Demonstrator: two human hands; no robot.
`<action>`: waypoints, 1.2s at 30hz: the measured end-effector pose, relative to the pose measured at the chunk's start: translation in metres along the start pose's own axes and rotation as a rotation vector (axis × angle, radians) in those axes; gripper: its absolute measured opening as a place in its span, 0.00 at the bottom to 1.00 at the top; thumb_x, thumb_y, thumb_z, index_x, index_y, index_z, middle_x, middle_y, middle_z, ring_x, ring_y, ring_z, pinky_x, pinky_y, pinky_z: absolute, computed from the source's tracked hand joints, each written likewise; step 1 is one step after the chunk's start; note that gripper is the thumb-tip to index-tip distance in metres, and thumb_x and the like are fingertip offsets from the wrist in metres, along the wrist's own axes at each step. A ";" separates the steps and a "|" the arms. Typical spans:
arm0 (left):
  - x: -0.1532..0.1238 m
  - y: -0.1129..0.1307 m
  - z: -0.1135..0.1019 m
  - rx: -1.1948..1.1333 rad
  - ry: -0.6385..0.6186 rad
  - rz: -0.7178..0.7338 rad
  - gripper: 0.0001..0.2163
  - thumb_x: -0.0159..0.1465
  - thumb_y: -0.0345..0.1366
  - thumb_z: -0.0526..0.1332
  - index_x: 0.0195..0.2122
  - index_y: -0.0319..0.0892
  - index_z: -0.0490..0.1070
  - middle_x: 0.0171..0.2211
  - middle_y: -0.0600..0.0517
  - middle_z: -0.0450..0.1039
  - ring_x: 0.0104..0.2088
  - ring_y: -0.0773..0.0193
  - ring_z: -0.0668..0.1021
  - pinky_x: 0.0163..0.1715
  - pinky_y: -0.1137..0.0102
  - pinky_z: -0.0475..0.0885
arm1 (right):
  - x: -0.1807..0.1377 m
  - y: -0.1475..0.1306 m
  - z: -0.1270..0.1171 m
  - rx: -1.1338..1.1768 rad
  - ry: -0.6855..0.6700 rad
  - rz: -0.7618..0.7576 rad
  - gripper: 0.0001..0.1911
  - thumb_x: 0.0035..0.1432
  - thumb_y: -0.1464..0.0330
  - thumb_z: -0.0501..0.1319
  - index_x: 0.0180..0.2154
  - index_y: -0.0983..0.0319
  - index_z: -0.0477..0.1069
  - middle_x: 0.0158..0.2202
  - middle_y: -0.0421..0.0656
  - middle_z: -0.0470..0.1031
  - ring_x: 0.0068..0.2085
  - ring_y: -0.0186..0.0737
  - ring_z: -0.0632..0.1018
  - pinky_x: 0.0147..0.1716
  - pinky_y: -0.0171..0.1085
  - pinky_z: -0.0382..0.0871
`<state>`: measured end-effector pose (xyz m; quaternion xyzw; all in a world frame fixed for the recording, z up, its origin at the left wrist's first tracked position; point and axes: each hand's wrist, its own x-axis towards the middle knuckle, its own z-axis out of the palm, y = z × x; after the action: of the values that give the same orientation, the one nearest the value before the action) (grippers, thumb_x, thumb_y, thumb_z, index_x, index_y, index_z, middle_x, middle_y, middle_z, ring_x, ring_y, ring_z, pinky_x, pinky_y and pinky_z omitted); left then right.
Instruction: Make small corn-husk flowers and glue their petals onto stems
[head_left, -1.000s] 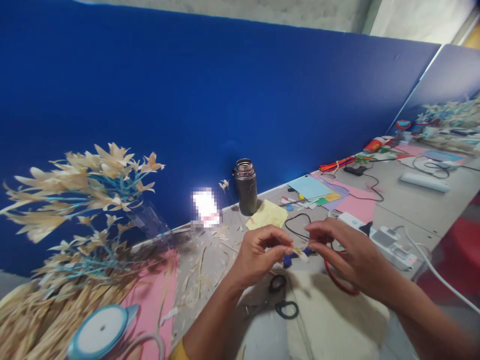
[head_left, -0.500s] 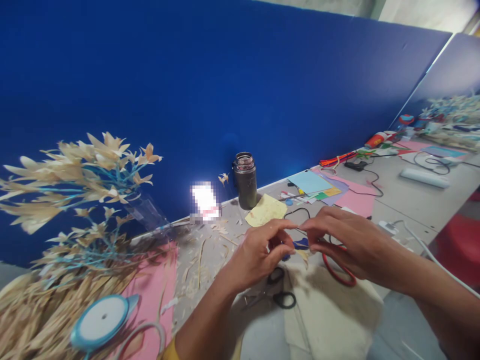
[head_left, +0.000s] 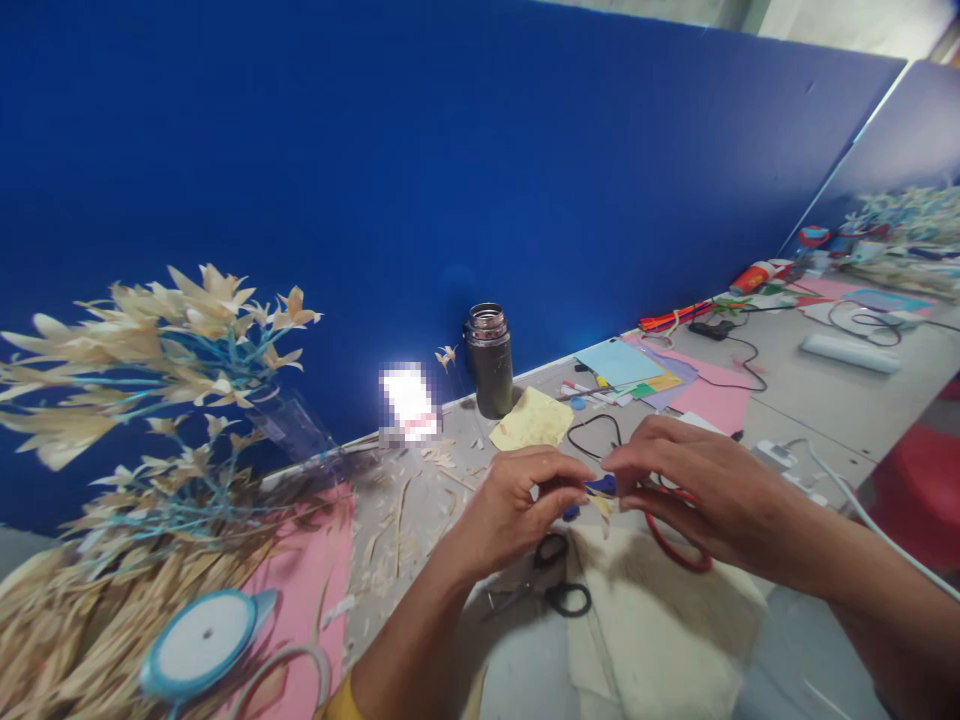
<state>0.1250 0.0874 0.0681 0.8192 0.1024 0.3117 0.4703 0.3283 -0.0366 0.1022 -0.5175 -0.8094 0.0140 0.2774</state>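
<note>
Ribbon spool (head_left: 199, 640): flat at the near left edge, pale blue rim, white face up, partly on a pink sheet (head_left: 304, 590).
Cream cloth (head_left: 667, 630): spread on the table under and in front of both hands.
Black scissors (head_left: 551, 588): lying at the cloth's left edge, just below the left hand.
Left hand (head_left: 517, 512): fingers curled, thumb and fingertips pinched on a pale straw piece (head_left: 604, 506).
Right hand (head_left: 686, 490): palm down, fingertips pressed together on the same straw piece, meeting the left hand's fingertips.
Pale straw piece: held above the cloth between the two hands, tip hanging down; a small blue object (head_left: 600, 486) right behind it, too hidden to identify.
Red loop (head_left: 679, 553): on the cloth, partly under the right hand.
Straw scraps (head_left: 405, 500): scattered over the grey table left of the hands.
Yellow paper (head_left: 532, 420) and black cable (head_left: 592, 437): beyond the hands, side by side.
Dark flask (head_left: 490, 360): upright, open-topped, against the blue partition (head_left: 450, 150).
Straw flowers (head_left: 172, 335): on blue stems, far left, above a heap of loose straw.
Coloured sheets (head_left: 637, 375): stacked farther right along the partition.
</note>
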 end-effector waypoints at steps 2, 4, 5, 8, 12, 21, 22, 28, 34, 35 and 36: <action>0.000 -0.001 0.000 -0.024 -0.006 -0.004 0.06 0.64 0.32 0.66 0.39 0.44 0.84 0.33 0.46 0.82 0.33 0.61 0.80 0.38 0.69 0.73 | -0.001 -0.001 0.000 -0.008 -0.015 -0.005 0.11 0.70 0.66 0.57 0.51 0.57 0.72 0.36 0.43 0.76 0.36 0.40 0.75 0.35 0.37 0.67; -0.001 -0.003 0.001 -0.051 -0.012 -0.016 0.06 0.64 0.32 0.66 0.38 0.44 0.84 0.32 0.46 0.81 0.31 0.62 0.79 0.36 0.69 0.73 | -0.001 -0.002 0.001 -0.014 -0.016 0.005 0.11 0.71 0.66 0.55 0.50 0.58 0.72 0.35 0.44 0.75 0.36 0.41 0.75 0.35 0.37 0.67; -0.001 -0.003 0.001 -0.064 -0.015 -0.026 0.06 0.64 0.33 0.66 0.38 0.44 0.84 0.32 0.46 0.81 0.30 0.62 0.79 0.35 0.69 0.73 | -0.001 -0.003 0.001 -0.017 -0.015 0.013 0.11 0.71 0.66 0.54 0.50 0.58 0.72 0.35 0.44 0.75 0.35 0.41 0.74 0.35 0.37 0.67; -0.001 -0.003 0.002 -0.082 -0.025 -0.047 0.07 0.65 0.35 0.65 0.37 0.44 0.84 0.31 0.46 0.80 0.28 0.63 0.78 0.33 0.69 0.73 | -0.001 -0.004 0.001 -0.026 -0.019 0.019 0.11 0.72 0.66 0.54 0.49 0.59 0.73 0.35 0.44 0.75 0.35 0.41 0.74 0.34 0.37 0.67; -0.001 -0.003 0.004 -0.076 -0.012 -0.046 0.06 0.65 0.33 0.64 0.35 0.42 0.82 0.29 0.48 0.77 0.30 0.64 0.77 0.34 0.70 0.72 | -0.002 -0.003 0.001 -0.011 0.009 -0.001 0.11 0.70 0.67 0.56 0.51 0.58 0.73 0.35 0.44 0.77 0.37 0.41 0.76 0.36 0.37 0.68; 0.002 -0.026 0.020 -0.713 0.173 -0.207 0.11 0.58 0.42 0.72 0.31 0.40 0.75 0.23 0.53 0.73 0.21 0.67 0.75 0.24 0.72 0.70 | -0.004 -0.014 0.034 0.188 0.518 0.441 0.08 0.63 0.61 0.63 0.35 0.56 0.77 0.30 0.42 0.80 0.29 0.41 0.79 0.27 0.36 0.72; 0.002 -0.029 0.022 -0.753 0.185 -0.218 0.12 0.57 0.42 0.73 0.31 0.40 0.74 0.23 0.53 0.74 0.21 0.68 0.74 0.24 0.73 0.70 | -0.002 -0.016 0.038 0.240 0.500 0.455 0.09 0.62 0.60 0.63 0.34 0.57 0.77 0.29 0.41 0.80 0.28 0.40 0.79 0.26 0.35 0.72; -0.002 -0.034 0.033 -0.863 0.255 -0.284 0.13 0.53 0.38 0.76 0.30 0.39 0.74 0.24 0.53 0.75 0.19 0.71 0.74 0.22 0.75 0.67 | 0.012 -0.030 0.052 0.308 0.510 0.428 0.10 0.61 0.62 0.63 0.29 0.58 0.75 0.22 0.37 0.73 0.22 0.35 0.71 0.22 0.32 0.66; -0.002 -0.036 0.038 -0.959 0.321 -0.296 0.12 0.49 0.34 0.77 0.28 0.39 0.74 0.21 0.56 0.73 0.16 0.74 0.71 0.20 0.77 0.63 | 0.014 -0.032 0.058 0.320 0.525 0.429 0.14 0.63 0.63 0.60 0.25 0.59 0.72 0.21 0.37 0.72 0.22 0.34 0.70 0.23 0.33 0.64; -0.002 -0.036 0.039 -0.968 0.331 -0.298 0.12 0.49 0.34 0.77 0.28 0.39 0.74 0.21 0.57 0.73 0.15 0.75 0.70 0.19 0.77 0.63 | 0.014 -0.032 0.059 0.332 0.528 0.444 0.14 0.64 0.63 0.60 0.26 0.59 0.72 0.21 0.37 0.72 0.23 0.35 0.70 0.23 0.33 0.64; -0.002 -0.036 0.040 -0.973 0.340 -0.300 0.12 0.48 0.33 0.77 0.28 0.39 0.74 0.21 0.57 0.73 0.15 0.75 0.70 0.19 0.77 0.62 | 0.014 -0.032 0.060 0.348 0.535 0.460 0.14 0.64 0.62 0.60 0.26 0.59 0.72 0.22 0.37 0.72 0.23 0.35 0.70 0.23 0.33 0.64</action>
<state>0.1521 0.0776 0.0231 0.4210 0.1367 0.3807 0.8119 0.2698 -0.0241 0.0672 -0.6160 -0.5569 0.0774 0.5518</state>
